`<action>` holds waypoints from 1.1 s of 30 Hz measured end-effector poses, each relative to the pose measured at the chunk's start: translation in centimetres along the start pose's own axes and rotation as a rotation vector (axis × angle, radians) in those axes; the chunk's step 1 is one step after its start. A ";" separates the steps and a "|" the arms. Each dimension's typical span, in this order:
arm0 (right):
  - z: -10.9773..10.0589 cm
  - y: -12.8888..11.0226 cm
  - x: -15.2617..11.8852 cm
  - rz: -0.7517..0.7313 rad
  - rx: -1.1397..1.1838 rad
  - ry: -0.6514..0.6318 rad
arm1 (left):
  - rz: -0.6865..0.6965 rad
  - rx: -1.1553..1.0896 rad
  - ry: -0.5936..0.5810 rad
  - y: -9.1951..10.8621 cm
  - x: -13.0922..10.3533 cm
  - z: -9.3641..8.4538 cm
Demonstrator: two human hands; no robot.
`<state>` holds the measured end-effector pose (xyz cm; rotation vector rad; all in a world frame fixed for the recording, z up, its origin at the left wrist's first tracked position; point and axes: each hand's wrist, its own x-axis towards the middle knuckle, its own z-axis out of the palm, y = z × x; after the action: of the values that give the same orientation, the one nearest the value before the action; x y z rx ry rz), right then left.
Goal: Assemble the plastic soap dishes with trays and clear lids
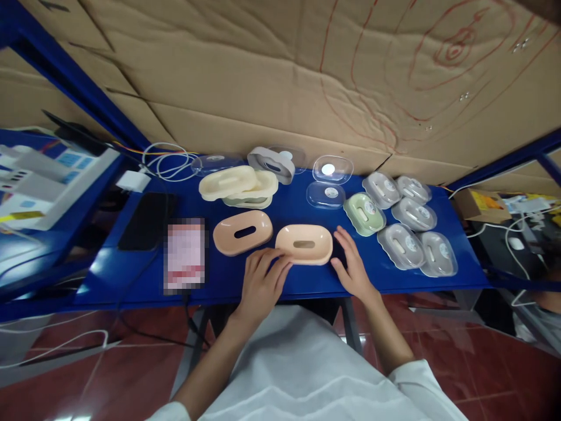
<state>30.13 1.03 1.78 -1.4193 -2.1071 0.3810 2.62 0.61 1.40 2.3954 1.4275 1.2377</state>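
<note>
A peach soap dish (pixel 324 238) with an oval slot lies on the blue table in front of me. My left hand (pixel 265 277) has its thumb and fingers together on the dish's near left edge, gripping it there. Beside the right end of that dish is my right hand (pixel 353 270), thumb and fingers apart and nothing in it. A second, darker peach dish piece (pixel 223 235) with a dark slot rests just left, beyond my left hand. Farther back, cream dish pieces (pixel 228 182) are piled over a pale green one.
Clear lids (pixel 325 196) and a grey dish piece (pixel 276 165) lie near the cardboard wall. On the right are several lidded grey dishes (pixel 401 247) and a lidded green one (pixel 364 215). A black phone-like slab (pixel 144 222), charger (pixel 134 181) and cables occupy the left.
</note>
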 end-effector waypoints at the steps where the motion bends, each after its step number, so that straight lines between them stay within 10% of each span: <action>1: -0.1 0.1 0.2 -0.020 -0.026 -0.013 | -0.001 0.014 -0.023 0.0 0.5 0.4; 14: -0.5 0.7 0.6 -0.313 -0.233 -0.043 | 0.162 -0.057 -0.379 -0.5 2.2 1.2; 24: -1.3 1.2 1.5 -0.335 -0.151 -0.140 | 0.211 -0.053 -0.402 -0.6 2.1 1.1; 33: 0.4 2.4 10.3 0.067 -0.398 -0.098 | 0.064 -0.012 -0.239 -1.8 -1.4 -2.3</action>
<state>28.86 11.43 3.20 -1.7266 -2.3089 0.0556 -0.51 -0.12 1.27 2.4972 1.2799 0.9297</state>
